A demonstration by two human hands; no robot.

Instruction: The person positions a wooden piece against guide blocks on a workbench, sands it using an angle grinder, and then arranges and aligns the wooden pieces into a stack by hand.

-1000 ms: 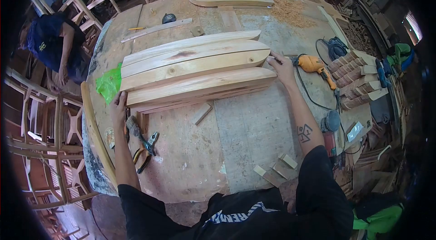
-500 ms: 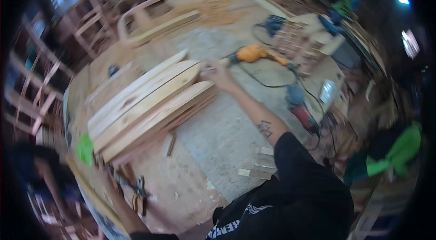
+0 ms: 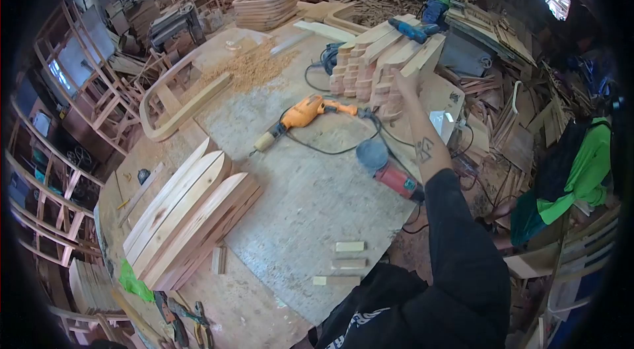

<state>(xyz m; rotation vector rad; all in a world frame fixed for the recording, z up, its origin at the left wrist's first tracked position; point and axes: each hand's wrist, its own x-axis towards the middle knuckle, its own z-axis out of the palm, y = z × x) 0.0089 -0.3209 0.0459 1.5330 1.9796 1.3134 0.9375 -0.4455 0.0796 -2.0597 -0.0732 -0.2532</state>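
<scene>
My right hand (image 3: 407, 85) is stretched out to the near ends of the stacked, shaped wooden boards (image 3: 350, 71) at the back right. It touches or nearly touches one end; its fingers are too small and blended with the wood to make out. My left hand is out of view. On the left side of the table lies a second group of boards with rounded ends (image 3: 191, 207), laid side by side. An orange power drill (image 3: 305, 111) rests between the two groups, and a red angle grinder (image 3: 396, 180) lies below my right forearm.
Pliers (image 3: 200, 322) and a green scrap (image 3: 135, 283) lie at the table's lower left. Small wooden blocks (image 3: 348, 263) sit near the front edge. Power cords (image 3: 330, 152) cross the tabletop. People in green tops (image 3: 584, 171) are at the right and far back.
My right hand has moved from the left board group to the stack at the back right. My left hand has left the view. The camera view has turned to the right.
</scene>
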